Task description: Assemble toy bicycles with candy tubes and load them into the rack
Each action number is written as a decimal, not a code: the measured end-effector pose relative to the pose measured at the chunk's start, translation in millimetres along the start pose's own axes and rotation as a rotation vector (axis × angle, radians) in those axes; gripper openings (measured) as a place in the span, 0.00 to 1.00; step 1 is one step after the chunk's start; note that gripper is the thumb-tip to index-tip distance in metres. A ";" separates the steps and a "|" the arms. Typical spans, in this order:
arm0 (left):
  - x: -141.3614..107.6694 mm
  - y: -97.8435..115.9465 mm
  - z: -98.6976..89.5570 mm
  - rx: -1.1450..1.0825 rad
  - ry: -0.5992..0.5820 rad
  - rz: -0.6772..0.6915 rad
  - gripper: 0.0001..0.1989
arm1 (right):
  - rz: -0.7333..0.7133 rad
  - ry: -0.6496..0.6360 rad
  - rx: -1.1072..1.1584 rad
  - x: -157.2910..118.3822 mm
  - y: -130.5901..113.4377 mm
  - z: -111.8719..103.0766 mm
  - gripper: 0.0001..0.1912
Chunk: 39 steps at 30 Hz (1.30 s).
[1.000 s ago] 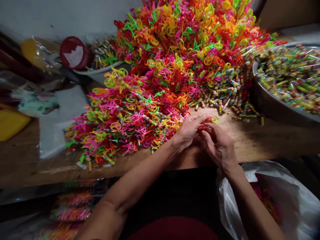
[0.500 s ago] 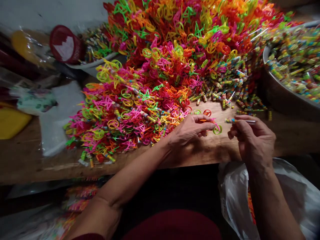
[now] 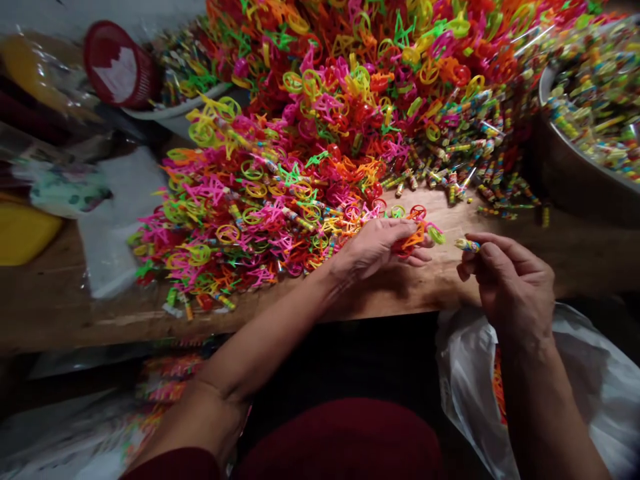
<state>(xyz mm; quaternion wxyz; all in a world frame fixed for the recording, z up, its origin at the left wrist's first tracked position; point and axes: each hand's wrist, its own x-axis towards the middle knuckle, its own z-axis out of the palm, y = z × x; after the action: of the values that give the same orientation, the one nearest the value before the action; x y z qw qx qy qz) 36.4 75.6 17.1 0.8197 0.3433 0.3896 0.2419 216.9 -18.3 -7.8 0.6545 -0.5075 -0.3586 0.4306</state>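
Note:
Between the thumb and fingers of my left hand (image 3: 370, 248) is an orange plastic toy (image 3: 414, 239) with thin spokes or bars, its shape like a tiny bicycle. A green wheel (image 3: 436, 235) juts out at its right end. Facing it, a short way off to the right, my right hand (image 3: 515, 287) pinches a wrapped candy roll (image 3: 467, 245) by one end. The candy's printed wrapper points toward the toy, and the two stay apart. Just behind my left hand lies a red wheel (image 3: 417, 212) on the wooden table (image 3: 440, 287).
A heap of bright plastic toys (image 3: 320, 133) covers the table's middle and left. Loose candy rolls (image 3: 470, 147) lie behind my hands. A metal basin (image 3: 565, 143) of candy stands right, a red basket (image 3: 123, 67) back left. A white plastic bag (image 3: 465, 373) hangs below the edge.
My left hand has turned, so the orange toy shows more between the fingers and the green wheel sits higher. My right hand keeps its candy roll. The view has shifted slightly.

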 end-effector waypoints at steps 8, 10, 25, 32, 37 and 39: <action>-15.0 -5.8 10.4 -0.218 0.032 0.015 0.11 | -0.121 0.122 -0.256 -24.6 25.8 20.8 0.10; -16.3 -10.3 12.5 -0.225 0.059 0.018 0.11 | -0.159 0.145 -0.285 -25.0 29.3 24.2 0.10; -9.7 -25.3 18.2 -0.399 0.147 -0.056 0.11 | -0.447 0.069 -0.545 -22.9 32.5 19.5 0.06; -7.7 -29.3 13.1 -0.420 0.131 -0.058 0.12 | -0.552 0.040 -0.601 -22.3 38.3 15.6 0.08; -10.5 -29.4 13.7 -0.415 0.064 -0.071 0.13 | -0.763 0.029 -0.697 -22.8 41.7 9.7 0.17; -11.0 -30.9 15.2 -0.453 0.066 -0.077 0.13 | -0.844 0.011 -0.775 -23.6 39.7 8.3 0.20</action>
<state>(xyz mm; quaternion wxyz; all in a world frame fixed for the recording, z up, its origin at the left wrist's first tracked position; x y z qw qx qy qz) 46.2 42.6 6.1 0.8712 0.1272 0.3647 0.3030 192.7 -32.8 -45.3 0.5375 -0.5254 -0.6587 -0.0337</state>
